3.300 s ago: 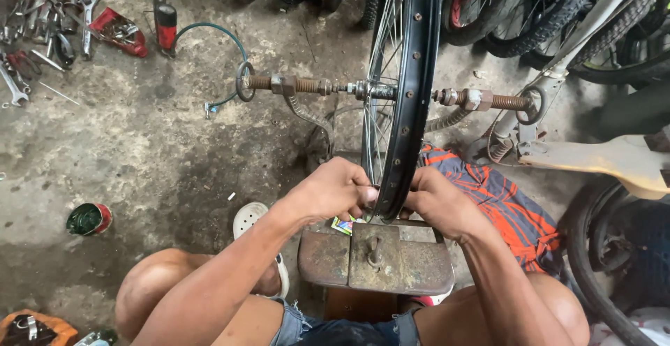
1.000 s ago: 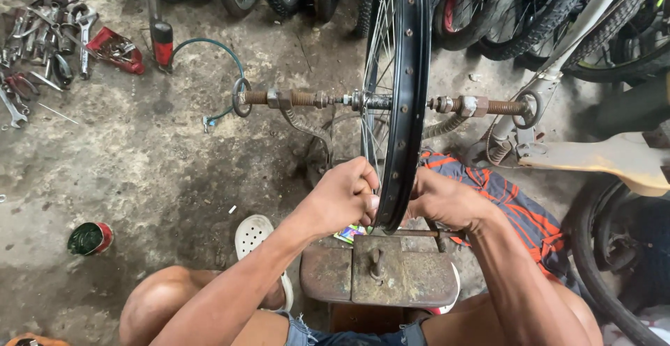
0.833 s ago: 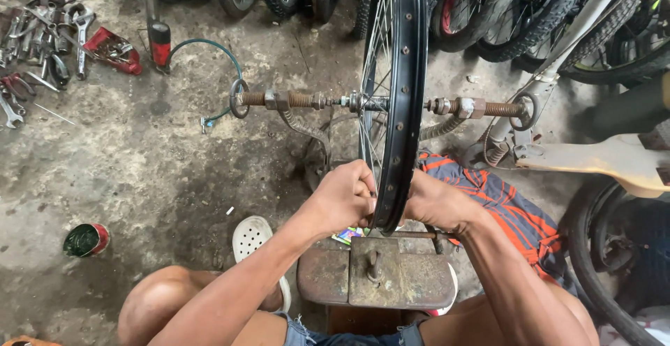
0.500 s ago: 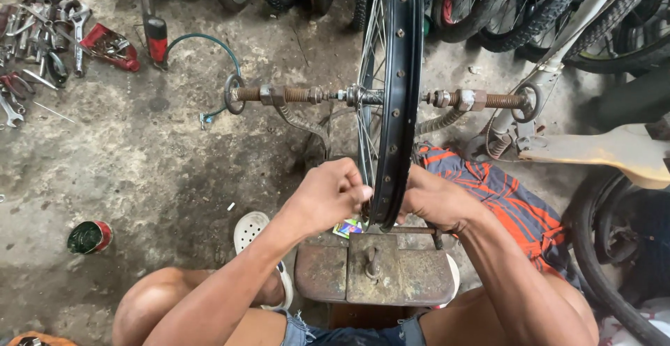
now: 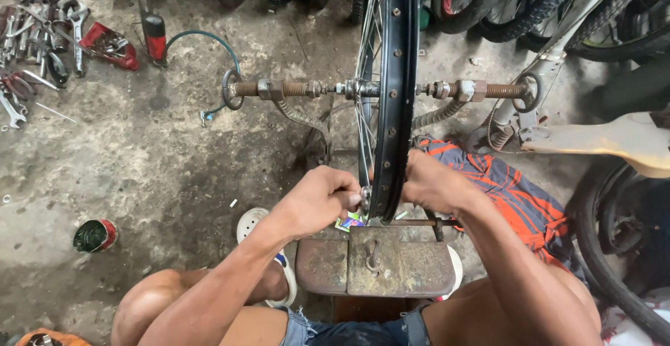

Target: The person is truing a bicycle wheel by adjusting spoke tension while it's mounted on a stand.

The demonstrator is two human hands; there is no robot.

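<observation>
A black bicycle wheel rim (image 5: 392,74) with thin spokes stands upright on a rusty threaded axle (image 5: 293,89) of a truing stand. My left hand (image 5: 319,198) is closed against the left side of the rim's lower part, fingers pinching a small metal piece at the spokes. On the rim's right side, at the same height, my right hand (image 5: 431,180) grips it. Below both hands lies the stand's rusty metal base plate (image 5: 391,269).
Wrenches and other tools (image 5: 42,39) lie at the far left beside a red pump (image 5: 155,35) with a green hose. A small green tin (image 5: 94,236) stands on the concrete floor at left. Bicycle tyres (image 5: 502,4) line the back; an orange striped cloth (image 5: 516,192) lies right.
The view has shifted a little, and both hands have stayed at the rim's lower part. The left hand's fingers have worked slightly at the spokes.
</observation>
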